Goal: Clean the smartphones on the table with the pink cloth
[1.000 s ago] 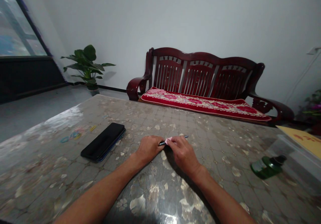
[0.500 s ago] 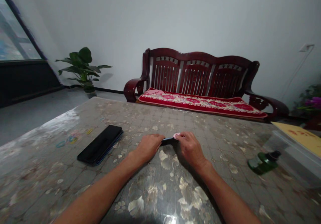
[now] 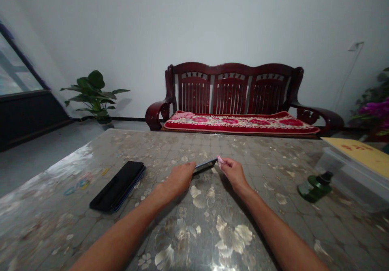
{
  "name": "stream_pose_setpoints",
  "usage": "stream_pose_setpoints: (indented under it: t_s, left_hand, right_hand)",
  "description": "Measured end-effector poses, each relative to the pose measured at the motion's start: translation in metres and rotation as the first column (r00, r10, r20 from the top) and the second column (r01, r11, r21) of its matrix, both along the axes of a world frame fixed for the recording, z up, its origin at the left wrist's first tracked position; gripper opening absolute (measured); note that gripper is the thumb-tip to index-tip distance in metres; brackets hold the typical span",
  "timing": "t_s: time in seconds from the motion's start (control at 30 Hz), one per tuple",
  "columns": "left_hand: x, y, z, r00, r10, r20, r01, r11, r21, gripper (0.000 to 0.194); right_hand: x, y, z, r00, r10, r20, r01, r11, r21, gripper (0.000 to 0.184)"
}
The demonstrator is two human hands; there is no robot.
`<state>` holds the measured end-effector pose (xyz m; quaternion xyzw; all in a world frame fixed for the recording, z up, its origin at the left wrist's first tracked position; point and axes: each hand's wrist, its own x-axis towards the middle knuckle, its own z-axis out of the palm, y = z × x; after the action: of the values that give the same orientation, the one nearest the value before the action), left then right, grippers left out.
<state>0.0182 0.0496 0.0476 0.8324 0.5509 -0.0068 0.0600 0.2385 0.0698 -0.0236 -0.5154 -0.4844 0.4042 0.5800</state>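
Left hand [image 3: 180, 178] grips a thin dark slab [image 3: 204, 167], short of the grey floral table [image 3: 146, 142]'s far edge. Right hand [image 3: 234, 174], forearm angled inward, pinches pink cloth [image 3: 220, 161] at the slab's end.

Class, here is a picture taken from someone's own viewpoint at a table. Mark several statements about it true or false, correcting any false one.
1. The left hand grips a thin dark object. True.
2. The green bottle is to the left of the clear box. True.
3. The right hand holds the green bottle. False: it pinches a small pink cloth-like piece.
4. The yellow sheet lies underneath the clear box. False: it rests on top.
5. A black phone-like slab lies to the left of the left hand. True.
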Motion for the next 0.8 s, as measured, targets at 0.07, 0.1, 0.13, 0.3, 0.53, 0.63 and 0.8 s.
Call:
stream_pose_setpoints:
  t_s: [0.07,0.1,0.13,0.3,0.53,0.63,0.8]
  left_hand:
    - [0.004,-0.001,-0.001,1.0,-0.019,0.008,0.019,1.0,0.015,0.027]
    - [0.007,-0.001,-0.001,1.0,-0.028,0.011,0.027,0.999,0.021,0.025]
    - [0.01,-0.001,-0.002,0.999,-0.035,0.016,0.034,0.999,0.025,0.023]
    - [0.022,0.002,-0.002,0.998,-0.046,0.033,0.044,0.997,0.065,0.022]
    - [0.016,-0.002,-0.014,0.956,-0.087,0.281,0.021,0.973,0.229,0.02]
    - [0.014,-0.005,-0.027,0.831,-0.149,0.536,-0.007,0.96,0.278,0.022]
    - [0.024,-0.012,-0.035,0.657,-0.121,0.744,-0.073,0.972,0.222,0.026]
  right_hand:
    - [-0.003,-0.001,0.0,0.997,0.015,-0.074,-0.017,0.999,-0.037,0.043]
    - [-0.004,-0.003,0.001,0.996,0.015,-0.085,-0.019,0.999,-0.043,0.043]
    - [-0.005,-0.004,0.001,0.996,0.013,-0.087,-0.017,0.999,-0.046,0.042]
    - [-0.011,-0.01,0.001,0.999,-0.006,-0.049,0.005,1.0,-0.014,0.036]
    - [-0.017,-0.026,0.039,0.983,-0.118,0.143,0.052,0.916,0.397,0.021]
    - [-0.018,-0.038,0.061,0.932,-0.18,0.316,-0.03,0.827,0.561,0.028]
    - [-0.019,-0.053,0.076,0.832,-0.284,0.476,-0.149,0.713,0.685,0.039]
